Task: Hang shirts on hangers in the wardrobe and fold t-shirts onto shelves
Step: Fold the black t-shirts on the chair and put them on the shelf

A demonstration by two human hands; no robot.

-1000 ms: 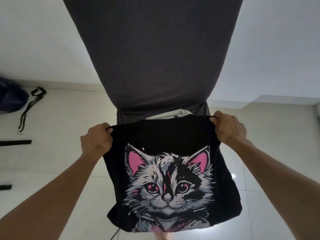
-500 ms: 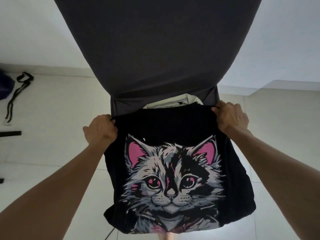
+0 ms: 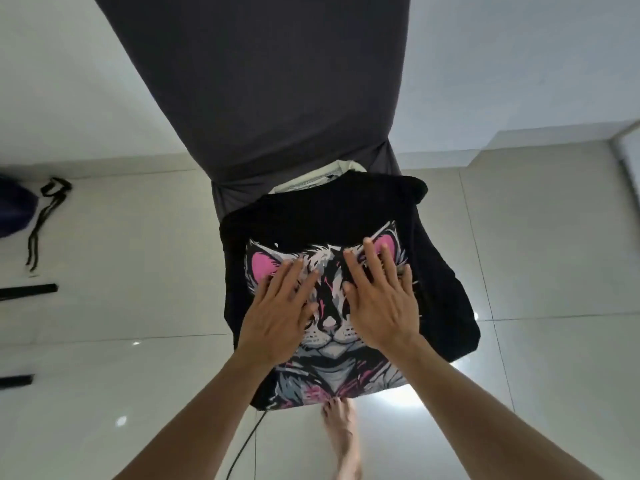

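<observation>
Dark grey fabric-covered chair [image 3: 263, 84], backrest tall, stretch cover tight, seat mostly hidden. Glossy white tiled floor [image 3: 131, 306] all around it, thin grout lines, a few bright light spots. White wall [image 3: 69, 81] behind with low skirting. Far left on the floor: dark blue rounded bag [image 3: 14, 209], partly cut off by the edge; just beside it a black strap [image 3: 45, 216] lying loose. Below that, two black flat bars [image 3: 29, 291], well apart. Thin black cable [image 3: 247, 441] runs over the floor under the seat. Bare foot [image 3: 343, 441] on the tiles.
</observation>
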